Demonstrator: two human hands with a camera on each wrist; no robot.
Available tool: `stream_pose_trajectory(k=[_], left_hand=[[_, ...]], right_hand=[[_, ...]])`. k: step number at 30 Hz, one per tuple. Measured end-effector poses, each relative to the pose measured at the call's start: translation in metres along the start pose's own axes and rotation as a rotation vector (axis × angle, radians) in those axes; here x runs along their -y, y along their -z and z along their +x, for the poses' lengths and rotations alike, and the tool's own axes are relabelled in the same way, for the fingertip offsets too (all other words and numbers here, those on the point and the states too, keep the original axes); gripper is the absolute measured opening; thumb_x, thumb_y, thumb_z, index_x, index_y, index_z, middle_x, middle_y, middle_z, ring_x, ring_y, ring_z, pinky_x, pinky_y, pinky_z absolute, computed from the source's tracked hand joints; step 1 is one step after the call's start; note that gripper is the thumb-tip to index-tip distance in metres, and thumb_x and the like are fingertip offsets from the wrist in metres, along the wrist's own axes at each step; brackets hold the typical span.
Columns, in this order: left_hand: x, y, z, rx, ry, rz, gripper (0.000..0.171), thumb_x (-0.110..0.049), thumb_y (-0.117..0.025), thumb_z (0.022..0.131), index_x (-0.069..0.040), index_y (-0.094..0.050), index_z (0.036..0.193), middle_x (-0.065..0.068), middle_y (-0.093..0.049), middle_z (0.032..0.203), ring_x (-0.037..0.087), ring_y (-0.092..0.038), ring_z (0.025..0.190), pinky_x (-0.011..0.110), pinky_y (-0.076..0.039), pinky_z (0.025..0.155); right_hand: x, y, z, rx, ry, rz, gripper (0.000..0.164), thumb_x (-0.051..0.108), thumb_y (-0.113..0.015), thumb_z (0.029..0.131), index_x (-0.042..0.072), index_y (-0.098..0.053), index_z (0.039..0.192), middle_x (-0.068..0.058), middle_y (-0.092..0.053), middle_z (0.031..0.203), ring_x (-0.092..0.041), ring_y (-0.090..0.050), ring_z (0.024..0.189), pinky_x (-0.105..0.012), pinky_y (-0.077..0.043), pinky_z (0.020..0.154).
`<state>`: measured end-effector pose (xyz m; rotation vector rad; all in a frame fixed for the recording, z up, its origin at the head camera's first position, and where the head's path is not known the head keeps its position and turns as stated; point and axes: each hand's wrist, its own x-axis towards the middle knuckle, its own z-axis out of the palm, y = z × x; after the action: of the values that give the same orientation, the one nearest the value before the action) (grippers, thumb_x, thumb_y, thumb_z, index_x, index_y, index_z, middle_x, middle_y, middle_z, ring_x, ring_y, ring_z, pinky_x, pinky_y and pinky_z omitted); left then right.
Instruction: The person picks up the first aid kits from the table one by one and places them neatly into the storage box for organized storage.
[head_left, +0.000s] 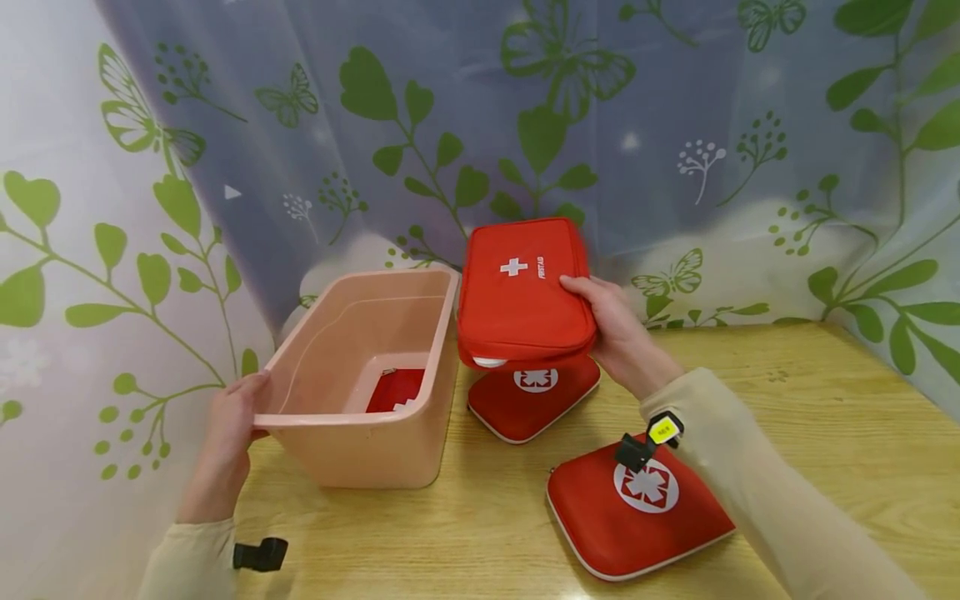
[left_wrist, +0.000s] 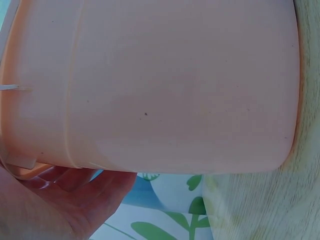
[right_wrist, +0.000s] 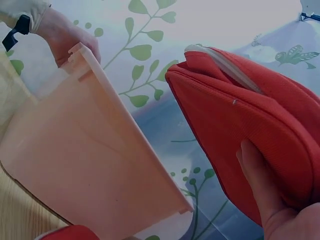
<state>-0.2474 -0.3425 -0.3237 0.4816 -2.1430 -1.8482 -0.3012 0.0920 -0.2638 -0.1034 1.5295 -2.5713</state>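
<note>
A patterned curtain (head_left: pixel 660 167), blue-grey and white with green leaves and butterflies, hangs behind and to the left of the wood-grain worktop (head_left: pixel 840 433). On the worktop, at the left, stands a peach-coloured bin (head_left: pixel 375 454), its mouth facing up. Beige sleeves (head_left: pixel 757 483) cover both forearms.

The red first-aid bag (head_left: pixel 525 292), marked with a white cross and lettering, is held up just to the right of the bin, in front of the curtain and over the rear case; the right wrist view shows a pale zip along its side. The near case (head_left: pixel 600 517), red with pale edging and a round white emblem, lies at the front of the worktop, partly under the right forearm in the head view. The rear case (head_left: pixel 517 412), of like design, lies beside the bin, partly hidden by the bag.

The right hand (head_left: pixel 618 333) has its grip parted just by the bag's thickness, thumb on the face, pinching the right edge. The left hand (head_left: pixel 228 433) has its grip curled closely about the bin's rim at the near left corner.

Inside the bin, a red item (head_left: pixel 393 390) shows in part. A small black device (head_left: pixel 260 554) sits at the left wrist.
</note>
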Motion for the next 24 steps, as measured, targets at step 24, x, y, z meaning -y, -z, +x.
stream_pose_trajectory(k=[24], left_hand=[[0.001, 0.000, 0.001, 0.002, 0.001, -0.012, 0.016, -0.028, -0.053, 0.099, -0.021, -0.067, 0.092, -0.012, -0.058, 0.079, 0.007, -0.060, 0.066, 0.026, -0.053, 0.057]], right_hand=[[-0.026, -0.035, 0.011, 0.028, 0.001, 0.001, 0.033, 0.016, -0.051, 0.100, 0.003, -0.047, 0.130, -0.004, -0.064, 0.099, -0.015, -0.067, 0.084, -0.029, -0.055, 0.078]])
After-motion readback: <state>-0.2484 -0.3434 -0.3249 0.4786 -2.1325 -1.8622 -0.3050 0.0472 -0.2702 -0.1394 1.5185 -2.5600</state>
